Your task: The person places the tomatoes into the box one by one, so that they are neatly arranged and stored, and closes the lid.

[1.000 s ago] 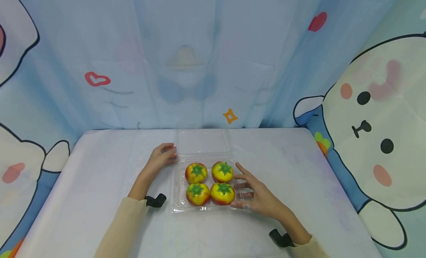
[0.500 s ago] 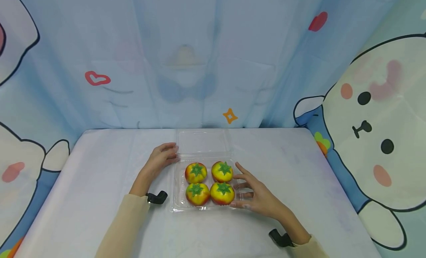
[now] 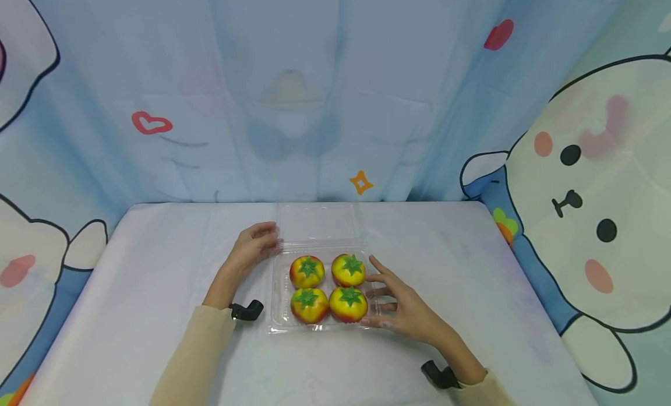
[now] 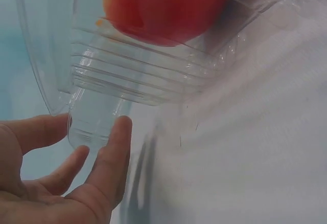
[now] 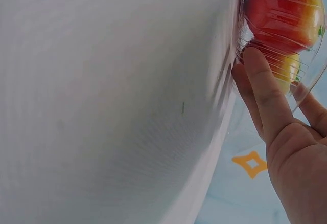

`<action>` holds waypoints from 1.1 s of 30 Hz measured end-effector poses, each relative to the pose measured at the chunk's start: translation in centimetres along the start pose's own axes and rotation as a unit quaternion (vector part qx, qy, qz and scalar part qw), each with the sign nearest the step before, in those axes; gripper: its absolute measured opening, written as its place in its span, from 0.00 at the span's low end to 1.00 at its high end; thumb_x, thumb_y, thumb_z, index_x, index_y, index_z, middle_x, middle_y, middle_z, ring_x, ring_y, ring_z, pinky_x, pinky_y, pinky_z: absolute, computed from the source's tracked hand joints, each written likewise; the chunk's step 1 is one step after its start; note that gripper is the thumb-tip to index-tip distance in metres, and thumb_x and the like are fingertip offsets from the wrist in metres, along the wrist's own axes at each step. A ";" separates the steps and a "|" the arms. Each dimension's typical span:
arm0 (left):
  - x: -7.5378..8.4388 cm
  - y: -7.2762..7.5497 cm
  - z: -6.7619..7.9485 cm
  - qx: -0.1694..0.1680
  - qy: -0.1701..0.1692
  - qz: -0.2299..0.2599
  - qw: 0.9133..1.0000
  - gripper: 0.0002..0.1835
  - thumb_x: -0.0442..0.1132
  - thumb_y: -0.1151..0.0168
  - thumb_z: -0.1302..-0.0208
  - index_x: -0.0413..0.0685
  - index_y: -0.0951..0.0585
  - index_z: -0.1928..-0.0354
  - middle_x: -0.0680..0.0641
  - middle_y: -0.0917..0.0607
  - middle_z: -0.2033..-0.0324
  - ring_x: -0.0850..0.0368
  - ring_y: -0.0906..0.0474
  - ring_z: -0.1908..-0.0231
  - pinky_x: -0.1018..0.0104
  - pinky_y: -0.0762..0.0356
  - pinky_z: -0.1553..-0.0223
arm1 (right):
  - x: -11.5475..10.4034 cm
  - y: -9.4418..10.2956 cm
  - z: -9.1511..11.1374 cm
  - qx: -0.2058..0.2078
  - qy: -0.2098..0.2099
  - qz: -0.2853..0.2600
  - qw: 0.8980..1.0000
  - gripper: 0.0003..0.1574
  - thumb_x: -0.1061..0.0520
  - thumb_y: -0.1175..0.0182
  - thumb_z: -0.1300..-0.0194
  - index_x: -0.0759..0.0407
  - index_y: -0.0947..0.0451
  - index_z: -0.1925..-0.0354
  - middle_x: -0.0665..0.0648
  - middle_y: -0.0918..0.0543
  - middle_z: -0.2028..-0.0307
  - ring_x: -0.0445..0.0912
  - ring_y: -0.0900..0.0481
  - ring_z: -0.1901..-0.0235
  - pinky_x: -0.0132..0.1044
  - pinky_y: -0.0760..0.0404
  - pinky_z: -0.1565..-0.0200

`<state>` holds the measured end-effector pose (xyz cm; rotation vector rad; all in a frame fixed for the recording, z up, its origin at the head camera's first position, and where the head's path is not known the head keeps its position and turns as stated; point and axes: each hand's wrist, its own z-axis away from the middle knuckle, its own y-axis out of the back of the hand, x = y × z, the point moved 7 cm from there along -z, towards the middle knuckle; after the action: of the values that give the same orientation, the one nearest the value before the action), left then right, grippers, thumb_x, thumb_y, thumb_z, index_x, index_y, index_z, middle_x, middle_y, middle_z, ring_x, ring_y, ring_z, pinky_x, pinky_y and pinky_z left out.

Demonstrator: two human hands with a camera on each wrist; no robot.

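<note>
A clear plastic clamshell box [image 3: 280, 318] stands on the white-covered table, its lid [image 3: 320, 222] folded back away from me. Several red-and-yellow toy fruits with green leafy tops sit in its base; one near fruit [image 3: 309, 306] is beside another [image 3: 348, 304]. My left hand [image 3: 254, 246] is at the left side of the box near the hinge. In the left wrist view its spread fingers [image 4: 110, 157] reach the lid's edge. My right hand [image 3: 395, 304] rests against the box's right side, fingers spread; straight fingertips [image 5: 258, 63] touch the ribbed wall in the right wrist view.
The table [image 3: 173, 249] wears a white cloth. A blue curtain [image 3: 293, 103] with printed hearts and cartoon bears hangs behind and at both sides. A black wrist camera mount [image 3: 247, 310] sits on the left wrist, another [image 3: 439, 374] on the right.
My left hand has shifted slightly right and forward, its fingertips now overlapping the lid's left edge. My right hand stays against the box, and the fruits remain in place.
</note>
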<state>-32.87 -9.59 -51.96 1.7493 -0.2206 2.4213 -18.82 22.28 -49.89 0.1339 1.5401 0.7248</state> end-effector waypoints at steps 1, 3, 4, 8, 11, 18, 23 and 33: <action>0.1 0.0 0.1 0.000 -0.004 0.000 1.000 0.31 0.37 0.42 0.21 0.40 0.36 0.20 0.37 0.30 0.24 0.51 0.22 0.38 0.74 0.15 0.44 | 0.0 0.0 0.0 0.000 0.001 0.000 1.000 0.52 0.43 0.18 0.45 0.44 0.30 0.27 0.51 0.55 0.13 0.58 0.17 0.37 0.40 0.10 0.45; 0.3 0.1 0.2 -0.001 -0.011 -0.002 1.000 0.32 0.36 0.42 0.21 0.41 0.36 0.20 0.37 0.31 0.23 0.48 0.22 0.36 0.73 0.15 0.42 | 0.0 -0.1 0.0 -0.001 0.001 -0.002 1.000 0.52 0.44 0.17 0.45 0.44 0.30 0.27 0.51 0.55 0.13 0.58 0.17 0.38 0.39 0.10 0.45; 0.4 0.1 0.2 -0.002 -0.015 -0.003 1.000 0.32 0.36 0.42 0.21 0.41 0.36 0.20 0.38 0.31 0.23 0.48 0.22 0.35 0.72 0.16 0.41 | -0.1 0.0 0.0 -0.001 0.001 -0.001 1.000 0.52 0.44 0.17 0.45 0.44 0.30 0.27 0.52 0.54 0.13 0.58 0.17 0.38 0.39 0.10 0.45; 0.9 0.1 0.3 0.002 -0.031 -0.006 1.000 0.32 0.35 0.40 0.23 0.41 0.34 0.21 0.39 0.30 0.23 0.52 0.20 0.38 0.71 0.16 0.40 | -0.1 0.1 0.0 0.000 0.000 0.000 1.000 0.52 0.44 0.17 0.45 0.44 0.30 0.27 0.52 0.54 0.13 0.58 0.17 0.38 0.39 0.10 0.45; 1.1 0.1 0.3 0.003 -0.045 -0.004 0.999 0.31 0.33 0.39 0.24 0.40 0.33 0.22 0.39 0.30 0.24 0.57 0.19 0.42 0.72 0.15 0.42 | 0.0 0.1 0.0 0.002 -0.004 0.002 1.000 0.52 0.43 0.17 0.45 0.44 0.30 0.27 0.50 0.54 0.13 0.58 0.17 0.38 0.39 0.10 0.45; 1.8 0.1 0.6 0.013 -0.090 -0.018 0.996 0.30 0.34 0.37 0.25 0.39 0.31 0.25 0.39 0.31 0.24 0.51 0.18 0.43 0.74 0.14 0.47 | 0.1 0.0 0.0 0.007 -0.014 0.002 1.000 0.52 0.42 0.17 0.46 0.44 0.29 0.28 0.50 0.54 0.13 0.58 0.17 0.38 0.39 0.10 0.46; 2.6 -0.2 1.2 0.011 -0.131 -0.022 0.991 0.27 0.30 0.38 0.25 0.37 0.32 0.27 0.38 0.29 0.25 0.42 0.19 0.36 0.77 0.14 0.48 | 0.0 0.0 0.0 0.008 -0.013 0.007 1.000 0.52 0.42 0.17 0.46 0.43 0.29 0.27 0.49 0.54 0.13 0.57 0.17 0.38 0.39 0.10 0.46; 3.9 -0.3 2.6 0.018 -0.196 -0.046 0.979 0.23 0.24 0.38 0.28 0.30 0.30 0.34 0.30 0.26 0.28 0.31 0.23 0.31 0.82 0.18 0.46 | -0.2 0.0 0.1 0.006 -0.015 0.001 1.000 0.52 0.44 0.17 0.46 0.44 0.29 0.28 0.51 0.54 0.13 0.58 0.16 0.38 0.39 0.10 0.45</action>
<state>-31.65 -9.68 -47.47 2.1892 -0.1346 2.0096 -18.74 22.21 -49.73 0.1536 1.5158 0.7124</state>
